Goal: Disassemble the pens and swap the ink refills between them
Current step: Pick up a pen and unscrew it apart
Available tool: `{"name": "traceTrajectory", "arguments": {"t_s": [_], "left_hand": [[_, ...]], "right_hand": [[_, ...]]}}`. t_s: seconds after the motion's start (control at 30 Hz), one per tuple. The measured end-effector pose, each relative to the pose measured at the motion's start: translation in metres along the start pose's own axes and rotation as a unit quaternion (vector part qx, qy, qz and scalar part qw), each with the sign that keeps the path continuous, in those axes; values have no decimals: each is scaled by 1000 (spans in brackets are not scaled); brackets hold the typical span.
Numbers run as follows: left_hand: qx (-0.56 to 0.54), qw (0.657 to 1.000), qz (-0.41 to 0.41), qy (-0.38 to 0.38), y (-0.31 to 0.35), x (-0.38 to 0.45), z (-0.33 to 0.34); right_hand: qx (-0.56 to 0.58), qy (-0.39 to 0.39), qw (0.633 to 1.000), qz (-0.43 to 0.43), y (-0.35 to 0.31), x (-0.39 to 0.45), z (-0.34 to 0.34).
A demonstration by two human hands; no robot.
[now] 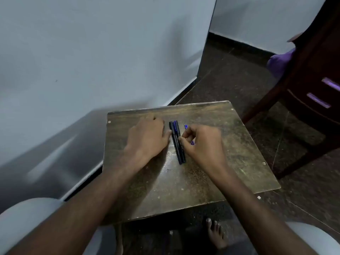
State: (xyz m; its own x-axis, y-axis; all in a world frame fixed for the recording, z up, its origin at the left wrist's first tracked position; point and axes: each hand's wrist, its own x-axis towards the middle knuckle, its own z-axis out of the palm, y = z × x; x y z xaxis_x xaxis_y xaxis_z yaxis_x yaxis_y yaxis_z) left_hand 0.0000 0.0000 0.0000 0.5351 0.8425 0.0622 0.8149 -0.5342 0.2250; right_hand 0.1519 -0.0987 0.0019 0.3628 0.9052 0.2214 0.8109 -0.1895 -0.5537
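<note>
Pens [177,142] are lying side by side and touching near the middle of the small wooden table [230,162], two dark barrels running away from you, the one nearer your right fingers showing a blue upper end. Your right hand [204,142] is curling just beside them, thumb and forefinger pinched narrow at the edge of the nearer barrel; whether they are actually gripping it or only touching it cannot be told. A thin blue refill [185,126] is poking out past that pinch on the far side, its tip pointing away from you, and a bit of blue is also showing under your palm, so the refill seems to be passing beneath the hand; whether you are holding it is unclear.

On the other side of the pens, your left hand [147,138] is lying palm down on the table, fingers loosely together, the thumb tip just reaching the dark barrel and holding nothing.

Beyond the table, a pale wall [92,61] is running along your left, dark speckled floor [239,70] is stretching ahead, and dark wooden furniture [312,89] is standing to your right. Your bare foot [216,234] is resting on the floor under the near edge.
</note>
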Motion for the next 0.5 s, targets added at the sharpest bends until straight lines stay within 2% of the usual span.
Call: {"name": "traceTrajectory", "arguments": {"t_s": [0.17, 0.5], "left_hand": [[-48, 999, 13, -13, -2, 11, -1], [-91, 995, 7, -31, -1, 16, 7]], "right_hand": [[-7, -72, 996, 47, 8, 7, 8], [-19, -90, 994, 52, 12, 10, 12]]}}
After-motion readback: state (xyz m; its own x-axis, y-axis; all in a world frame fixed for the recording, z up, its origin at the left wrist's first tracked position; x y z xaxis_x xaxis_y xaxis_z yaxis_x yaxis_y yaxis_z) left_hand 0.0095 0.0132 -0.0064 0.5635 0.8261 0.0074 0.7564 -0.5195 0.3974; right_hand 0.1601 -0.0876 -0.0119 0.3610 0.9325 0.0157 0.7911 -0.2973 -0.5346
